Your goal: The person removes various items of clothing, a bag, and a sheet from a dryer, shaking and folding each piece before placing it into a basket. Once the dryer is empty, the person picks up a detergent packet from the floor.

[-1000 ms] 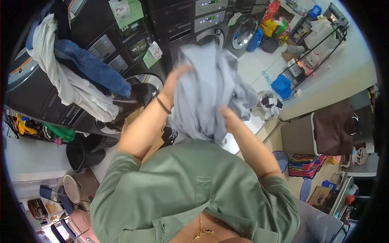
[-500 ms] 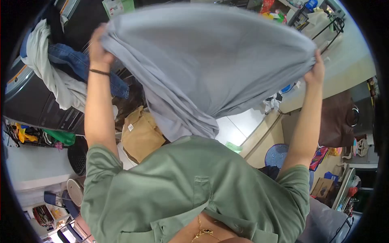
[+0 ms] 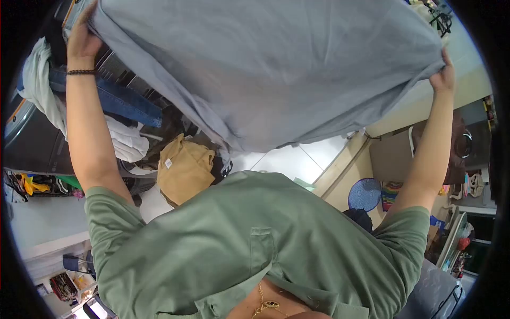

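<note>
A large grey cloth (image 3: 276, 69) is stretched out wide in front of me, its top running past the upper edge of the view. My left hand (image 3: 85, 38) is closed on its left corner at the upper left, with a dark braided band on the wrist. On the far side, my right hand (image 3: 444, 73) grips the right corner. The cloth's lower edge hangs in folds above the white tiled floor (image 3: 303, 162). Below it on the left lies a tan garment (image 3: 186, 169) with a small white tag.
Dark appliances (image 3: 32, 141) stand at the left, with jeans (image 3: 127, 102) and white clothes (image 3: 125, 141) draped there. A round blue mat (image 3: 364, 194) lies on the right. A brown bag (image 3: 458, 154) hangs at the far right.
Both my hands have moved outward, the left one also upward. The grey cloth is spread wider and flatter, its lower edge higher, with more of the floor and tan garment showing.
</note>
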A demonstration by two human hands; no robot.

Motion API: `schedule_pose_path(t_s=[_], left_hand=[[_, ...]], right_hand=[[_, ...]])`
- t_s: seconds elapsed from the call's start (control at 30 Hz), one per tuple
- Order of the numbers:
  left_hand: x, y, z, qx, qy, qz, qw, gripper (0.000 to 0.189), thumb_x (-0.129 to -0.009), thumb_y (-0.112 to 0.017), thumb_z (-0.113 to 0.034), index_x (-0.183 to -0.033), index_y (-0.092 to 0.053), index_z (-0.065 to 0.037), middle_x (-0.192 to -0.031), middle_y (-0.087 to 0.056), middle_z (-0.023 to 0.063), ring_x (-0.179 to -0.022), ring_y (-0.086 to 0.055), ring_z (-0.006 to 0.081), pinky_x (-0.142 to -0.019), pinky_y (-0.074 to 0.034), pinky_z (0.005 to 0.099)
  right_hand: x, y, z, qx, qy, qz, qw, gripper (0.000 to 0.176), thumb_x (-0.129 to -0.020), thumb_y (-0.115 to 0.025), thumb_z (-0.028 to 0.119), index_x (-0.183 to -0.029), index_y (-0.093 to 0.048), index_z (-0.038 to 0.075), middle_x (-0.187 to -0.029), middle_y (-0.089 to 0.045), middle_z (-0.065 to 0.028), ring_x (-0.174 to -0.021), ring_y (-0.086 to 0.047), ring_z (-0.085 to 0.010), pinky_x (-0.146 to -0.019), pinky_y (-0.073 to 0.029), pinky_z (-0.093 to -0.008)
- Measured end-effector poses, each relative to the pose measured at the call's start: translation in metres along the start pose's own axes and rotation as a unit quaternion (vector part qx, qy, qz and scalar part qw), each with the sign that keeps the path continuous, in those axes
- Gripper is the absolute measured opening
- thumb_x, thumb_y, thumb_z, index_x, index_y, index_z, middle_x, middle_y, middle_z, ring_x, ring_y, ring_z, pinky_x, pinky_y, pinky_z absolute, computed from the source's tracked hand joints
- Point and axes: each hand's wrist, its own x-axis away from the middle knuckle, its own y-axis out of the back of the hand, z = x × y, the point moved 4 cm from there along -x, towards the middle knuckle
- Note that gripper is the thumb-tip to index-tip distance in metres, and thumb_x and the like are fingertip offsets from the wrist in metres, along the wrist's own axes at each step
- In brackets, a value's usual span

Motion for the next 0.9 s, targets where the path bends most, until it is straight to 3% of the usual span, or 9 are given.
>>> schedule_pose_path(t_s=[0.17, 0.23, 0.37, 0.47, 0.6, 0.7, 0.77, 0.83, 0.9], left_hand=[[0.023, -0.019, 0.022, -0.397, 0.061, 0.119, 0.908, 0.037, -0.091, -0.061, -0.023, -0.121, -0.056, -0.003, -0.114, -0.062, 0.0077, -0.105, -0.059, 0.0201, -0.092, -0.046, 0.0371], [0.002, 0.016, 0.021, -0.315, 0.101, 0.028, 0.943, 0.038, -0.089, -0.064, -0.023, -0.12, -0.057, -0.002, -0.114, -0.062, 0.0081, -0.104, -0.059, 0.0194, -0.092, -0.046, 0.0372], [-0.006, 0.033, 0.024, -0.117, 0.059, -0.09, 0.987, 0.033, -0.091, -0.062, -0.019, -0.119, -0.057, -0.001, -0.113, -0.063, 0.0079, -0.103, -0.059, 0.0192, -0.093, -0.045, 0.0368], [0.0, 0.063, 0.018, -0.157, 0.035, -0.061, 0.985, 0.033, -0.091, -0.06, -0.016, -0.12, -0.057, 0.001, -0.117, -0.061, 0.0087, -0.106, -0.058, 0.0189, -0.094, -0.045, 0.0341], [0.07, 0.065, -0.008, -0.557, -0.053, -0.137, 0.817, 0.034, -0.087, -0.064, -0.019, -0.112, -0.065, 0.003, -0.105, -0.067, 0.0068, -0.097, -0.059, 0.0138, -0.089, -0.042, 0.0252], [0.142, 0.046, -0.004, -0.444, -0.167, -0.258, 0.841, 0.031, -0.087, -0.062, -0.017, -0.107, -0.065, 0.007, -0.101, -0.068, 0.0098, -0.093, -0.06, 0.0146, -0.085, -0.045, 0.0275], [0.197, 0.036, -0.002, -0.432, -0.318, -0.407, 0.74, 0.027, -0.088, -0.062, -0.019, -0.1, -0.066, 0.004, -0.099, -0.067, 0.0125, -0.091, -0.06, 0.0175, -0.081, -0.048, 0.0348], [0.238, 0.03, 0.008, -0.382, -0.418, -0.442, 0.696, 0.029, -0.087, -0.062, -0.022, -0.1, -0.065, 0.003, -0.101, -0.066, 0.0134, -0.094, -0.059, 0.0197, -0.083, -0.047, 0.0362], [0.258, 0.001, 0.033, -0.317, -0.432, -0.386, 0.751, 0.03, -0.086, -0.061, -0.025, -0.1, -0.065, 0.001, -0.103, -0.065, 0.0144, -0.096, -0.059, 0.0218, -0.085, -0.046, 0.0377]], right_hand=[[0.008, 0.023, -0.004, 0.39, -0.126, -0.014, 0.912, 0.068, -0.081, -0.071, 0.038, -0.129, -0.048, -0.003, -0.127, -0.055, -0.014, -0.115, -0.054, -0.0274, -0.099, -0.043, -0.0419], [0.014, 0.039, 0.002, 0.504, -0.176, -0.02, 0.845, 0.073, -0.078, -0.074, 0.042, -0.129, -0.048, -0.004, -0.127, -0.055, -0.0139, -0.114, -0.054, -0.027, -0.097, -0.044, -0.0412], [0.017, 0.077, 0.037, 0.304, -0.158, -0.151, 0.927, 0.068, -0.078, -0.074, 0.041, -0.126, -0.051, -0.002, -0.12, -0.059, -0.0139, -0.11, -0.057, -0.0262, -0.094, -0.045, -0.0402], [0.034, 0.136, 0.046, 0.474, -0.14, -0.018, 0.869, 0.051, -0.079, -0.073, 0.026, -0.119, -0.057, -0.001, -0.114, -0.062, -0.0115, -0.1, -0.059, -0.0236, -0.089, -0.046, -0.0385], [0.093, 0.154, 0.043, 0.6, -0.203, -0.011, 0.774, 0.035, -0.08, -0.069, 0.013, -0.111, -0.063, -0.001, -0.099, -0.067, -0.0048, -0.092, -0.059, -0.0172, -0.082, -0.046, -0.0315], [0.133, 0.188, 0.075, 0.728, 0.062, -0.164, 0.663, 0.03, -0.083, -0.066, 0.015, -0.11, -0.065, 0.002, -0.099, -0.067, -0.0054, -0.091, -0.06, -0.0179, -0.082, -0.046, -0.0321], [0.165, 0.179, 0.086, 0.724, 0.189, -0.271, 0.605, 0.03, -0.082, -0.066, 0.015, -0.109, -0.065, 0.002, -0.099, -0.067, -0.0058, -0.091, -0.06, -0.0185, -0.082, -0.046, -0.0322], [0.187, 0.133, 0.081, 0.667, 0.29, -0.318, 0.608, 0.029, -0.082, -0.066, 0.015, -0.109, -0.065, 0.003, -0.099, -0.066, -0.0061, -0.092, -0.06, -0.0191, -0.082, -0.045, -0.0322], [0.189, 0.055, 0.061, 0.585, 0.366, -0.287, 0.664, 0.029, -0.081, -0.065, 0.014, -0.108, -0.065, 0.003, -0.098, -0.066, -0.0065, -0.092, -0.06, -0.0197, -0.082, -0.045, -0.0323]])
